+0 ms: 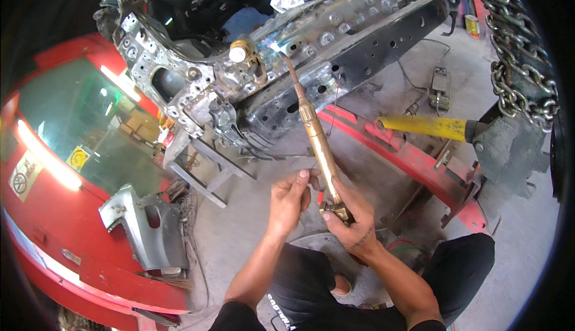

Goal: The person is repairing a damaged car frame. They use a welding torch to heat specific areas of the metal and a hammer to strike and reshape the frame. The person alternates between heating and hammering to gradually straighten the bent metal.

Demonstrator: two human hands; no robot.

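A brass welding torch [317,145] points far toward a bare car chassis beam [311,43]. The right hand [353,220] has its grip wrapped around the torch's near end; the left hand [290,196] pinches a thin filler rod [330,124] beside it.

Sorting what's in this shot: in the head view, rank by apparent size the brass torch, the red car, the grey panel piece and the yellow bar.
1. red car
2. grey panel piece, though nearness may inflate it
3. brass torch and yellow bar: too alike to rank
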